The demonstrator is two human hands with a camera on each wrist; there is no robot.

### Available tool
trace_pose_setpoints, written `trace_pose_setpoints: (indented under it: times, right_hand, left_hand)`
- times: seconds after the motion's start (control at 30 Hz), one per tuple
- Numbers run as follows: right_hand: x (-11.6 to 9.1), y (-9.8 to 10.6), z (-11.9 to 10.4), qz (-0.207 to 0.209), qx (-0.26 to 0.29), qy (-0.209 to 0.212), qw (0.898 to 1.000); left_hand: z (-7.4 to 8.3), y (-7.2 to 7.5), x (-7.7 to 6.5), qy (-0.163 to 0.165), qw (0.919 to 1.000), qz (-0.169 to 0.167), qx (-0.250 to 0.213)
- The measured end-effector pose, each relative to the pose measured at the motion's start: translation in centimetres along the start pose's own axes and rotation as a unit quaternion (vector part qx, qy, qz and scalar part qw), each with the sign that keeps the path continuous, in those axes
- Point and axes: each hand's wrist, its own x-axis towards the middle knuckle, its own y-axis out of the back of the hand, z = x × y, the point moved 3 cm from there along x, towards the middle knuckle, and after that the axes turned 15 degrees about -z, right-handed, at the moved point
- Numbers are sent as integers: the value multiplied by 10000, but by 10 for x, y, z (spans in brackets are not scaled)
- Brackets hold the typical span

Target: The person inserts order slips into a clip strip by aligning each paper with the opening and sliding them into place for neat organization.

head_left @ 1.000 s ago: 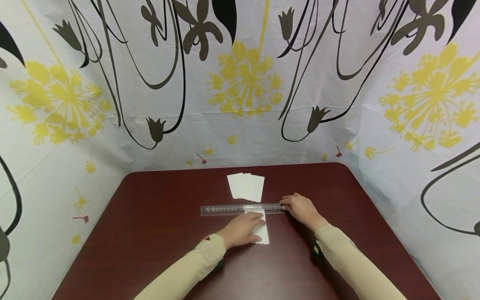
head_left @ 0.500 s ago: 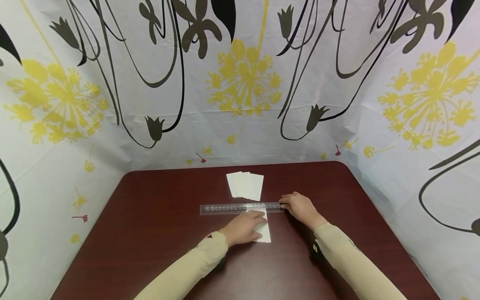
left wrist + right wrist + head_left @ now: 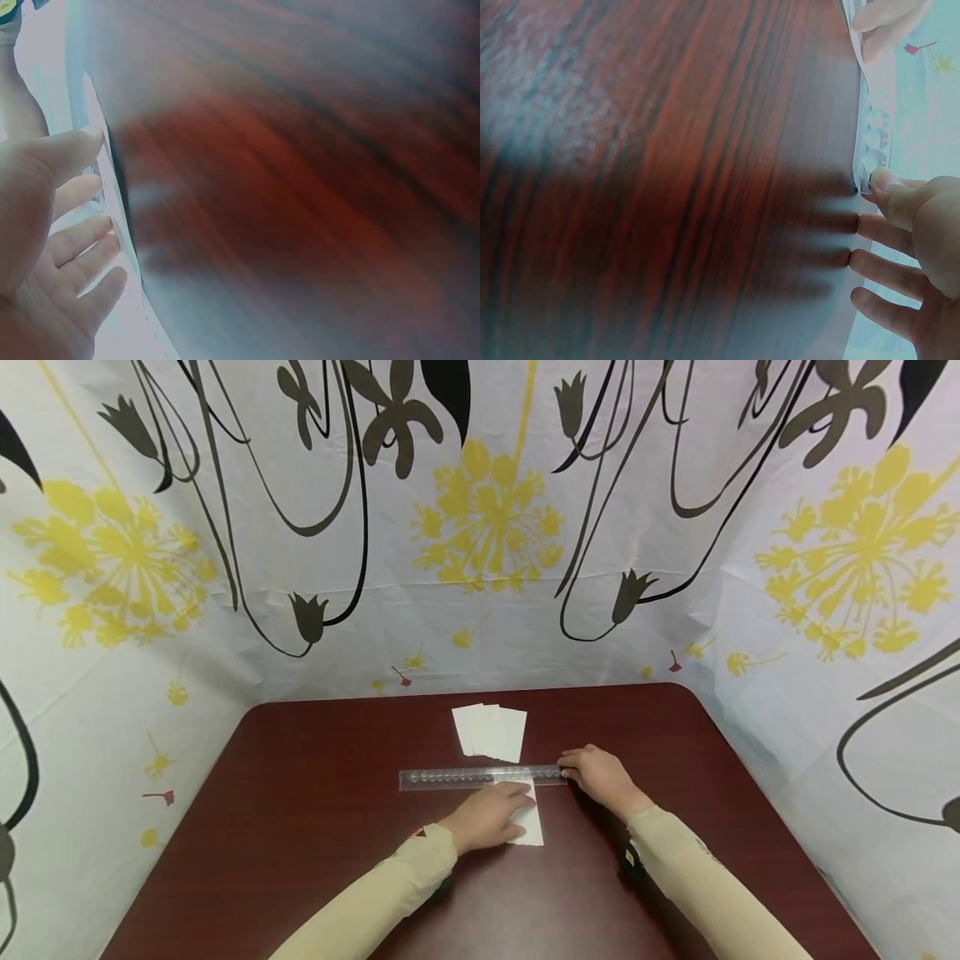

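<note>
Ruler [image 3: 442, 783], head view: lay across the far end of the white paper [image 3: 529, 823] on the table [image 3: 330, 835]. The left hand [image 3: 486, 817] rested on the paper, fingers apart; the right hand [image 3: 602, 779] pinched the ruler's right end. Left wrist view: fingers were spread, tips at the paper. Right wrist view: thumb and forefinger gripped the end, other fingers spread. Probable faults: one-ended restraint could let the ruler pivot; light left-hand pressure could let the paper skew.

On the desk [image 3: 315, 810] we see overlapping paper slips [image 3: 489, 732] behind a ruler [image 3: 450, 778], the right hand [image 3: 602, 777] at its right end, the left hand [image 3: 486, 817] on a nearer slip [image 3: 532, 830].
</note>
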Motion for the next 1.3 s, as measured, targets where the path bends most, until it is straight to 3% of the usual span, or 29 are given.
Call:
trace_pose_setpoints:
  times: [0.33, 1.3]
  right_hand:
    - [-1, 1, 2, -23, -18, -42, 10000]
    - [0, -1, 1, 20, 1, 101, 9999]
  left_hand:
    - [4, 4, 3, 46, 9999, -104, -1]
    - [7, 0, 13, 82, 9999, -116, -1]
